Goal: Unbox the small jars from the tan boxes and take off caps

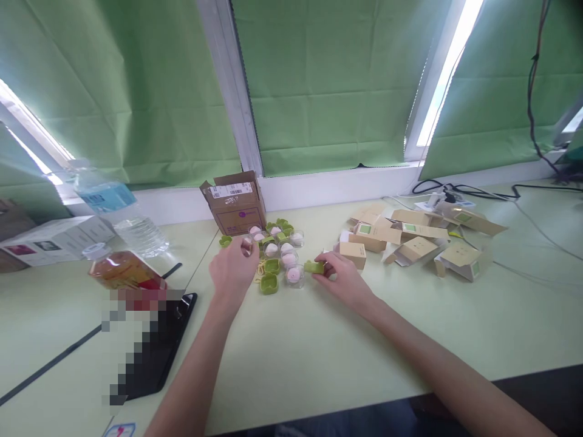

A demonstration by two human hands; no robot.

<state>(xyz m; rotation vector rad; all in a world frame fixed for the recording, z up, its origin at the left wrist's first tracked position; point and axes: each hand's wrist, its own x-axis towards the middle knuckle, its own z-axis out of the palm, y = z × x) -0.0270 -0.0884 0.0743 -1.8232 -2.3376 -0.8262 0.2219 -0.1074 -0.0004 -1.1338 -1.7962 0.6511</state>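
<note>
My right hand (pixel 344 279) pinches a small green silicone case (pixel 313 267) just above the table. My left hand (pixel 233 267) hovers at the left side of the cluster, its fingers curled together; what they hold, if anything, is hidden. Between the hands stand several clear plastic cups with pale pink, rounded pieces in them, the nearest being a cup (pixel 295 277) close to the right fingertips. Beside them lie square green cases, among them an open one (pixel 268 283) with its hollow facing up. Thin yellowish loops (pixel 260 270) lie by the left fingers.
Behind the cluster stands an open cardboard box (pixel 239 209). Several small opened cartons (pixel 416 247) lie at the right, near a power strip (pixel 449 201) and black cables. On the left are a water bottle (pixel 132 212), a juice bottle (pixel 121 270) and a black tablet (pixel 168 352).
</note>
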